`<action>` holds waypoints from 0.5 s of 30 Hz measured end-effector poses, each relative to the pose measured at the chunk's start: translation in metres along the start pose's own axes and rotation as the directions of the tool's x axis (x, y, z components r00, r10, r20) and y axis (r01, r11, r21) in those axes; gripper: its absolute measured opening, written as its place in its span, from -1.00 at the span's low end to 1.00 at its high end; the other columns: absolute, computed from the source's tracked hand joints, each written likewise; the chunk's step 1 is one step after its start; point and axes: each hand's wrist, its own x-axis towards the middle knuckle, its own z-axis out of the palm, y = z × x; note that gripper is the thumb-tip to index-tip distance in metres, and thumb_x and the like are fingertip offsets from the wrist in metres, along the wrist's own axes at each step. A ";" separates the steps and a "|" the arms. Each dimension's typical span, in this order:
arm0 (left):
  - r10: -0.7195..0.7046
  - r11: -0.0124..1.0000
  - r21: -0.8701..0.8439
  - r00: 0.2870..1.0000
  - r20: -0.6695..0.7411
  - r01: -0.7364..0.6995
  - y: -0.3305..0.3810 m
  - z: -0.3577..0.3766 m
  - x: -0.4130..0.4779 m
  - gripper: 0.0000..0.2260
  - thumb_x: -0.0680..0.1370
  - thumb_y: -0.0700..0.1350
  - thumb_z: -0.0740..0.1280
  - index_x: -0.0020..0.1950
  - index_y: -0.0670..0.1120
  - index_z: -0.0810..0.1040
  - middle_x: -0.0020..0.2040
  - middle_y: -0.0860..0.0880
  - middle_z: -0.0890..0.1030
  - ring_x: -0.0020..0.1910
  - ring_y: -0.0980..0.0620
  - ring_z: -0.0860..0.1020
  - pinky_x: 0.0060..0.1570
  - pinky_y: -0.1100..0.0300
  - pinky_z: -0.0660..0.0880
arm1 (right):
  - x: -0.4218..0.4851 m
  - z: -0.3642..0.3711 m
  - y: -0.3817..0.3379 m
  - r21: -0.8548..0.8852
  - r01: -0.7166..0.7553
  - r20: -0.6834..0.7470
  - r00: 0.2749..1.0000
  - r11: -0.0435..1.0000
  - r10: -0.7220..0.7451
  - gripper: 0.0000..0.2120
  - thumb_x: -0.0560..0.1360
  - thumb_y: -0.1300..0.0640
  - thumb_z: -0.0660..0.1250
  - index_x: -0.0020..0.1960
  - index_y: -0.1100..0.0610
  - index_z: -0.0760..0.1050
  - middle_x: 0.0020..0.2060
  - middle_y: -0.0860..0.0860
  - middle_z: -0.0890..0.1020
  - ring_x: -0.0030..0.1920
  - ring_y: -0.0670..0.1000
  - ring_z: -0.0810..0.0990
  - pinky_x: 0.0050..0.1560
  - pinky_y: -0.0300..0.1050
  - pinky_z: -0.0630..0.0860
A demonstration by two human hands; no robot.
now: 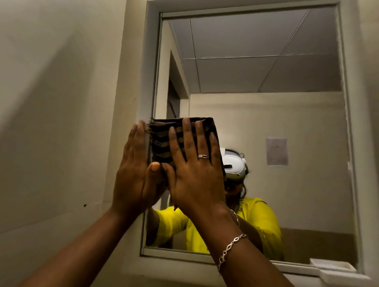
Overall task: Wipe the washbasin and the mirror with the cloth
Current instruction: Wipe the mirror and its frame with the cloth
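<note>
The right hand (194,175) lies flat, fingers straight and spread, pressing the folded striped cloth (162,142) against the mirror (269,119) near its left edge. The left hand (134,175), fingers straight and together, rests on the white frame (147,80) alongside, its thumb touching the cloth's lower corner.

Lower cloth (161,142) behind right hand (196,179)
</note>
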 end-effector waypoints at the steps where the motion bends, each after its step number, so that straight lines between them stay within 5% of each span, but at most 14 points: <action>1: 0.004 1.000 0.021 1.000 0.007 -0.004 0.001 -0.001 0.000 -0.35 0.58 0.25 -0.18 0.47 -0.21 -0.02 0.48 -0.15 0.09 0.48 -0.09 0.09 0.37 -0.08 0.23 | -0.004 -0.004 0.007 -0.001 0.006 0.006 1.000 1.000 -0.006 -0.44 0.54 -0.08 0.00 0.48 0.11 0.09 0.49 0.16 0.14 0.48 0.16 -0.02 0.43 0.13 -0.07; 5: 0.001 0.990 0.138 0.999 0.034 -0.006 0.010 -0.003 0.002 -0.28 0.58 0.25 -0.12 0.43 -0.36 0.06 0.46 -0.29 0.13 0.46 -0.17 0.07 0.41 0.02 0.16 | -0.019 -0.017 0.037 0.007 0.015 0.013 1.000 1.000 -0.015 -0.45 0.55 -0.08 0.01 0.48 0.11 0.09 0.48 0.16 0.15 0.49 0.15 -0.03 0.43 0.13 -0.03; 10: 0.041 0.917 0.393 0.996 0.080 -0.069 0.000 0.003 0.001 -0.28 0.52 0.17 0.14 0.46 -0.32 0.05 0.47 -0.31 0.10 0.48 -0.18 0.03 0.46 0.14 0.02 | -0.033 -0.031 0.075 -0.064 0.021 0.031 0.999 0.998 -0.019 -0.45 0.55 -0.08 0.03 0.48 0.11 0.13 0.48 0.15 0.16 0.48 0.16 0.00 0.43 0.14 0.02; 15: 0.053 0.904 0.421 0.996 0.066 -0.076 0.001 0.003 0.001 -0.28 0.54 0.22 0.06 0.44 -0.33 0.06 0.45 -0.34 0.13 0.47 -0.16 0.04 0.46 0.22 -0.06 | -0.048 -0.046 0.113 -0.107 -0.005 0.052 0.999 0.994 0.011 -0.48 0.59 -0.09 -0.11 0.49 0.09 0.09 0.48 0.14 0.13 0.49 0.17 0.03 0.44 0.15 0.03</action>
